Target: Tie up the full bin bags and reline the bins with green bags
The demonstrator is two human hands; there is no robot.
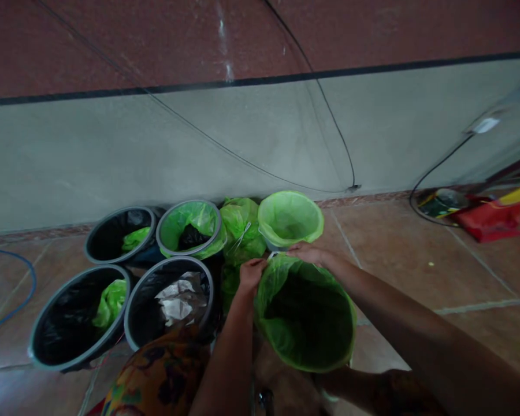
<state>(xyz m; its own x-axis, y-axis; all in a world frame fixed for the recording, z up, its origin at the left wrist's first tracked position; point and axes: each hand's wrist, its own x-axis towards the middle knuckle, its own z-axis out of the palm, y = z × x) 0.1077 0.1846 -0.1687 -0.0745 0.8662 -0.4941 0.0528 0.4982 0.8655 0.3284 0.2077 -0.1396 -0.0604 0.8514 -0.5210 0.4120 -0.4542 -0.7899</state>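
Note:
Right in front of me stands a bin lined with a green trash bag (349,323), its inside dark. My left hand (252,274) is closed on the bag's edge at the far left of the rim. My right hand (305,252) grips the same edge a little to the right, fingers curled over the rim. A small whitish bit of the bag or a tie shows between the two hands. Just behind stands a second bin with a lighter green bag (291,215) folded over its rim. Left of that one is a tied green bag (242,228).
To the left stand several lined bins, among them one with crumpled paper (182,297) and one with a green bag (193,222). Cables (329,110) hang along the wall. A red dustpan (489,219) and a dark can (442,202) lie at right, a blue hose (30,277) at left.

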